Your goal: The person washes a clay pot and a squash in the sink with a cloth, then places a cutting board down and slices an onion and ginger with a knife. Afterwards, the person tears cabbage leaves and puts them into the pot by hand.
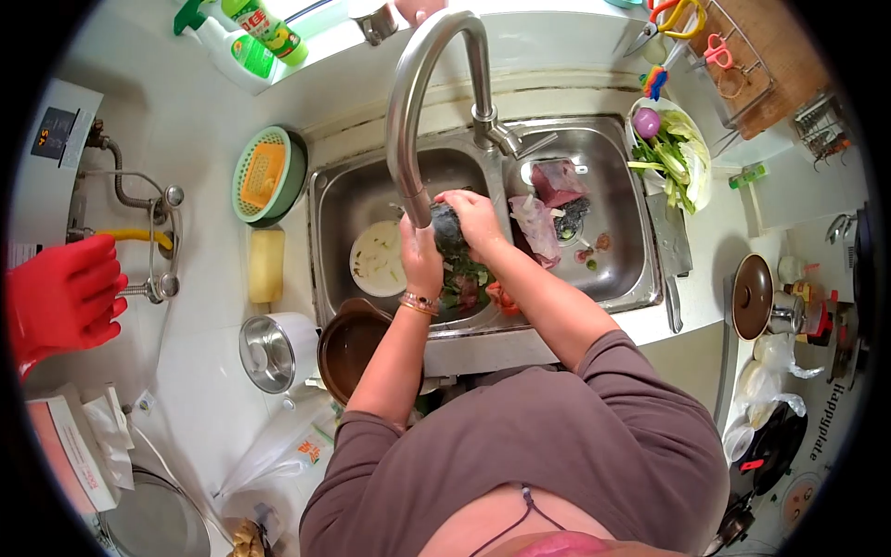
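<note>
The person is holding a dark grey piece (448, 227) between both hands over the left basin (357, 193), just nearer than the spout of the tap (432, 93). It is lying to the right of the left hand (423, 261) and to the left of the right hand (471, 223), its long axis seemingly running far to near; both hands are about equally close. The right fingers are curling over its far right side, while the left are bracing its left side, their tips partly hidden behind the spout. Below, the left basin is holding a pale round dish (368, 265) with small bits on it and leafy greens (464, 286). The right basin (617, 251) is holding two pink meat pieces (560, 182), and a colander (244, 202) at far left is containing something orange (264, 174).
</note>
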### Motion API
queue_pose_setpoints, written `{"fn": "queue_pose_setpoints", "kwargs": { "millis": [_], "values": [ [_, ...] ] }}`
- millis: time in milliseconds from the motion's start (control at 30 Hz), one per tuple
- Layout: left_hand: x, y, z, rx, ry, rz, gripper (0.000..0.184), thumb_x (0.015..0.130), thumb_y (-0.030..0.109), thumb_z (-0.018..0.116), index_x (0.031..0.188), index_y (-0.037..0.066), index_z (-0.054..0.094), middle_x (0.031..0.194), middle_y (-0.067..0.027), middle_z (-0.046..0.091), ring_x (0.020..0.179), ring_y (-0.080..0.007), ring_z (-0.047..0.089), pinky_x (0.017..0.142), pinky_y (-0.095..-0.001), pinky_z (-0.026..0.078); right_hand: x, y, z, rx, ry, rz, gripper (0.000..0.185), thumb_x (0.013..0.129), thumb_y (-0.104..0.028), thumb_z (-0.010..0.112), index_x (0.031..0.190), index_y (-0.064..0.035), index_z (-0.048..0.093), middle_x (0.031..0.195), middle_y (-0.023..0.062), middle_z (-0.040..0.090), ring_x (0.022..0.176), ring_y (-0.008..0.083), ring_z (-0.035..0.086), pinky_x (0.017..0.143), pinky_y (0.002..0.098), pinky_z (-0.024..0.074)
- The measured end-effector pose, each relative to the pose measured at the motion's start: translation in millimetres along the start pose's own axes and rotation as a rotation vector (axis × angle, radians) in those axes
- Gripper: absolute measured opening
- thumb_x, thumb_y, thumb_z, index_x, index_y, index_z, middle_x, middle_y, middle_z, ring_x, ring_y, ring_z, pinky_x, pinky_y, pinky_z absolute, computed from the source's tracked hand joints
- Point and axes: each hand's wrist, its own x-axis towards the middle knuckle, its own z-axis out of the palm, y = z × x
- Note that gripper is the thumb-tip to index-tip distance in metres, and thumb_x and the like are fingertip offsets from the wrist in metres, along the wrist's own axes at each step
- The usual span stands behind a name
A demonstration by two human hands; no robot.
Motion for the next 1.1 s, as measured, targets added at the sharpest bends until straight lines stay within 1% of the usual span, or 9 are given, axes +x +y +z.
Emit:
{"fn": "queue_pose_setpoints", "kwargs": {
  "millis": [133,233,300,333,500,633,733,933,1100],
  "values": [
    [6.7,42.1,-23.5,0.544,-0.221,0.558,0.041,0.091,0.025,0.061,0.122,0.000,0.053,0.112,-0.0106,0.058,0.102,-0.0180,0.055,0.086,-0.0310,0.044,-3.5,-22.6,1.6,0.059,-0.034,0.662,0.025,0.088,-0.032,0.056,0.094,-0.0100,0.066,0.086,0.0061,0.064,0.077,0.0221,0.060,0.069,0.0410,0.0483],
    [2.4,10.1,-18.3,0.282,-0.054,0.186,0.044,0.082,0.023,0.071,0.115,-0.002,0.056,0.102,-0.0133,0.062,0.093,-0.0236,0.060,0.084,-0.0340,0.047,-13.3,-19.5,27.3,-0.068,0.198,0.393,0.029,0.089,-0.028,0.053,0.102,-0.0046,0.065,0.096,0.0113,0.065,0.090,0.0298,0.061,0.081,0.0405,0.0473],
    [3.9,-5.7,-7.5,0.037,0.150,0.034,0.044,0.086,0.027,0.068,0.116,-0.002,0.056,0.096,-0.0110,0.064,0.088,-0.0227,0.061,0.081,-0.0341,0.048,-17.3,-14.3,34.1,-0.483,0.137,-0.062,0.034,0.090,-0.029,0.053,0.106,0.0000,0.062,0.102,0.0171,0.062,0.096,0.0332,0.059,0.085,0.0407,0.0463],
    [7.6,-2.6,-8.7,-0.338,0.143,-0.347,0.040,0.089,0.032,0.064,0.112,0.000,0.059,0.095,-0.0072,0.063,0.087,-0.0188,0.058,0.079,-0.0324,0.048,-21.0,-10.8,35.1,-0.685,0.105,-0.291,0.037,0.090,-0.029,0.053,0.108,0.0024,0.060,0.105,0.0200,0.061,0.099,0.0349,0.058,0.087,0.0408,0.0458],
    [26.5,30.4,-23.4,-0.832,0.004,-1.033,0.045,0.096,0.047,0.047,0.107,0.005,0.058,0.098,-0.0086,0.062,0.087,-0.0220,0.062,0.075,-0.0369,0.052,-44.7,-9.0,10.4,-0.968,-0.191,-0.862,0.049,0.081,-0.029,0.065,0.119,-0.0010,0.053,0.126,0.0227,0.048,0.114,0.0417,0.048,0.098,0.0447,0.0393],
    [17.6,13.4,-11.6,-0.606,0.047,-0.859,0.042,0.098,0.046,0.037,0.111,0.010,0.055,0.096,-0.0078,0.063,0.087,-0.0247,0.063,0.075,-0.0421,0.054,-29.5,9.4,10.7,-0.622,-0.073,-0.612,0.044,0.083,-0.023,0.063,0.119,0.0008,0.054,0.123,0.0204,0.052,0.119,0.0344,0.048,0.101,0.0396,0.0367],
    [17.0,-14.2,-7.6,-0.620,0.205,-0.785,0.047,0.099,0.046,0.035,0.108,0.005,0.056,0.097,-0.0103,0.064,0.080,-0.0259,0.065,0.069,-0.0445,0.054,-7.3,21.5,22.9,-0.454,0.085,-0.565,0.025,0.088,-0.021,0.060,0.102,0.0003,0.065,0.099,0.0144,0.064,0.093,0.0286,0.061,0.087,0.0348,0.0466],
    [-9.1,-5.6,3.5,0.310,0.260,-0.024,0.036,0.098,0.029,0.044,0.113,-0.003,0.055,0.099,-0.0096,0.063,0.088,-0.0201,0.060,0.081,-0.0315,0.046,24.9,10.5,11.0,0.277,0.012,0.536,0.035,0.093,-0.032,0.056,0.101,-0.0003,0.066,0.089,0.0076,0.067,0.076,0.0179,0.061,0.070,0.0330,0.0477],
    [7.3,-8.2,-2.3,-0.502,0.225,-0.355,0.031,0.097,0.021,0.046,0.115,-0.001,0.056,0.106,-0.0071,0.061,0.095,-0.0172,0.057,0.086,-0.0316,0.045,0.8,22.1,11.0,-0.287,0.074,-0.118,0.035,0.093,-0.030,0.054,0.106,0.0010,0.064,0.092,0.0117,0.068,0.085,0.0177,0.061,0.077,0.0313,0.0469]
  ]
}}
